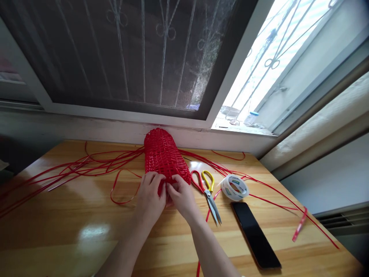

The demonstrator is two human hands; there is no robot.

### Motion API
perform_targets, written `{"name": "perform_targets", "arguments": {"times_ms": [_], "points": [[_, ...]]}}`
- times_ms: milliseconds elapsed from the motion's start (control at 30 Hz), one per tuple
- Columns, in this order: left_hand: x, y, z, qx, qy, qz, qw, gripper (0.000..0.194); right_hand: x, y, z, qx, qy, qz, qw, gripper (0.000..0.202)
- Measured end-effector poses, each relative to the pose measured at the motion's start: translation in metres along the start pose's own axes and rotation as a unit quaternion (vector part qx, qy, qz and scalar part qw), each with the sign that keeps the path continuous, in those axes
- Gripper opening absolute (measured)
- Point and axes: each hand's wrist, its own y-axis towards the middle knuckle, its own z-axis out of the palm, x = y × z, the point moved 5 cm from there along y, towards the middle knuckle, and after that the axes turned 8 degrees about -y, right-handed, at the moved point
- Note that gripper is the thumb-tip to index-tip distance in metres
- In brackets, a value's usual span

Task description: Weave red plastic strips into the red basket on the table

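A red woven piece (164, 152), rounded at its far end, lies on the wooden table (95, 246) near the window wall. Long red strips (95, 165) spread out from it to the left and right. At its near end, my left hand (151, 192) has its fingers bent and closed on the weave. My right hand (180, 192) is just beside it, thumb and fingers pinched at the same near edge. The fingertips of both hands meet close together, and the small part between them is mostly hidden.
Scissors (209, 194) with red and yellow handles lie right of my right hand. Further right are a roll of tape (235, 187), a black phone (255, 234) and a short red strip piece (300, 225). A window (129, 57) stands behind the table.
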Motion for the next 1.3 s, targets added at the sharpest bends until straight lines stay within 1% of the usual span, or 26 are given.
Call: {"name": "perform_targets", "arguments": {"times_ms": [133,233,300,400,600,733,1167,1300], "points": [[0.002,-0.001,0.000,-0.001,0.008,0.006,1.000,0.010,-0.003,0.004,0.005,0.013,0.101,0.029,0.994,0.016],[0.004,-0.001,-0.001,0.000,0.007,0.004,1.000,0.012,-0.005,0.004,0.007,0.010,0.131,0.042,0.990,0.019],[0.005,-0.001,-0.002,-0.002,0.009,-0.002,1.000,0.011,-0.005,0.004,0.008,-0.005,0.144,0.042,0.989,0.020],[0.005,-0.002,-0.003,-0.009,0.012,-0.016,1.000,0.011,-0.006,0.004,0.008,-0.018,0.152,0.036,0.988,0.021],[0.003,-0.002,-0.001,-0.004,0.005,-0.031,1.000,0.008,-0.007,0.005,0.005,0.008,0.163,0.037,0.986,0.018],[0.005,-0.003,0.000,-0.011,0.001,-0.042,0.999,0.008,-0.007,0.007,0.003,0.008,0.174,0.033,0.984,0.017],[0.014,-0.003,0.004,0.004,-0.013,-0.070,0.997,0.012,-0.010,0.008,0.007,0.005,0.190,0.020,0.982,0.016],[0.014,-0.003,0.003,0.006,-0.016,-0.069,0.997,0.013,-0.011,0.008,0.006,0.018,0.184,0.017,0.983,0.016]]}}
